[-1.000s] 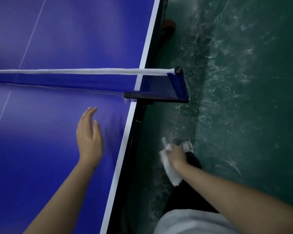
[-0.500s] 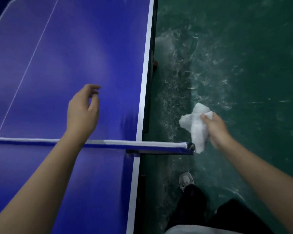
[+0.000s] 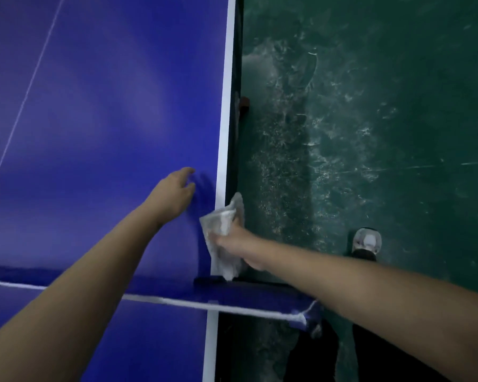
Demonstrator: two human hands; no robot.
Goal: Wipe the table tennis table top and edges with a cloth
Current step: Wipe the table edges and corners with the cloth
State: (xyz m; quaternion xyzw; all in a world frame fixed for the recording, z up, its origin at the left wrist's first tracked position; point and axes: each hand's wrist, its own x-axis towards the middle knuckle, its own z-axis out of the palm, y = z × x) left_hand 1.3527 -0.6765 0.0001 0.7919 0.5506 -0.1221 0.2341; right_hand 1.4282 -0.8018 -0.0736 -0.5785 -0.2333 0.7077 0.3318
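The blue table tennis table [image 3: 116, 106] fills the left, its white side line [image 3: 225, 111] running along the right edge. My right hand [image 3: 238, 244] is shut on a crumpled white cloth [image 3: 222, 232] pressed against that edge, just beyond the net. My left hand [image 3: 174, 191] rests on the blue top beside the edge, fingers apart, holding nothing. Both forearms reach over the net [image 3: 177, 300].
The net post clamp [image 3: 301, 318] juts out past the table edge under my right forearm. A scuffed green floor [image 3: 370, 133] lies to the right. My shoe [image 3: 366, 239] stands on it. A dark table leg fitting [image 3: 242, 104] shows under the edge farther along.
My right hand brought the cloth from over the floor leftward onto the table edge. My left hand shifted right toward the edge. The view moved forward past the net.
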